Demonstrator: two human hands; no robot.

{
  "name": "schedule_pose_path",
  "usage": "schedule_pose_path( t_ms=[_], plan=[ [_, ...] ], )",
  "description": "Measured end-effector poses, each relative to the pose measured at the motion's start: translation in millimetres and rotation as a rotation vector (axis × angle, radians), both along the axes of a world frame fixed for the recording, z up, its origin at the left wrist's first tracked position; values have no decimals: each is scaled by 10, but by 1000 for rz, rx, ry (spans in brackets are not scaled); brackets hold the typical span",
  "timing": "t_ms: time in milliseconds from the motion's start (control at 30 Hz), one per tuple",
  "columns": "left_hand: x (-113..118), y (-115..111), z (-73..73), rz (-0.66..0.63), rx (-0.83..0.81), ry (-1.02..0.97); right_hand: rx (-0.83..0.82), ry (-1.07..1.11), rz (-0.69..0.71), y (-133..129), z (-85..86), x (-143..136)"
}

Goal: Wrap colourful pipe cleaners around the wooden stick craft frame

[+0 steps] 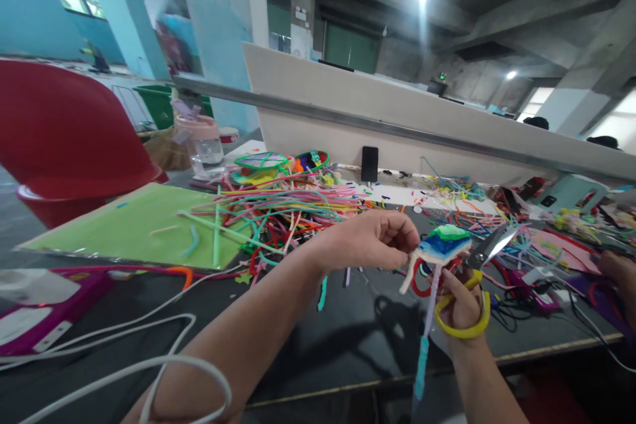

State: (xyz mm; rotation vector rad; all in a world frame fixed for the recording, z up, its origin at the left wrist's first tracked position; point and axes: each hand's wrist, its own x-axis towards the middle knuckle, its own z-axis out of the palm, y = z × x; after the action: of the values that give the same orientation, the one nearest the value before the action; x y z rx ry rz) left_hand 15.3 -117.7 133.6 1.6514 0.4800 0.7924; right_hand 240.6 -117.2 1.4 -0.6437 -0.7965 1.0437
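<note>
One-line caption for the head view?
Left hand pinches a woven pipe-cleaner piece; right hand holds yellow-handled scissors.

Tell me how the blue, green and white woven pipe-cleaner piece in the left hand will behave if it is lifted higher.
The blue, green and white woven pipe-cleaner piece probably weighs little: the left hand holds it by fingertips alone. Its woven pad looks likely to keep its shape. The pale purple tail with a teal tip hangs limp below, so it would likely sway near the yellow-handled scissors in the right hand.

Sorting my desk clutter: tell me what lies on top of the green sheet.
On the green sheet lie a few loose straws and short coloured bits. The tangled pile overlaps its right edge, so whatever sits beneath there is hidden.
</note>
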Motion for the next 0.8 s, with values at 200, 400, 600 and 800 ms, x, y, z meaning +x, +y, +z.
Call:
schedule_pose_path(
  t_ms=[200, 400, 600, 800],
  plan=[
    [56, 151, -168, -32, -120, -38, -32, 15, 6, 23, 11, 7],
    [141, 266, -333, 7, -142, -85, -2, 78, 57, -12, 74, 85],
    [324, 35, -280, 50, -189, -136, -54, 100, 49, -34, 31, 113],
    [526, -258, -224, 74, -264, -232, -63, 0, 185, 11, 5, -39]
  ],
)
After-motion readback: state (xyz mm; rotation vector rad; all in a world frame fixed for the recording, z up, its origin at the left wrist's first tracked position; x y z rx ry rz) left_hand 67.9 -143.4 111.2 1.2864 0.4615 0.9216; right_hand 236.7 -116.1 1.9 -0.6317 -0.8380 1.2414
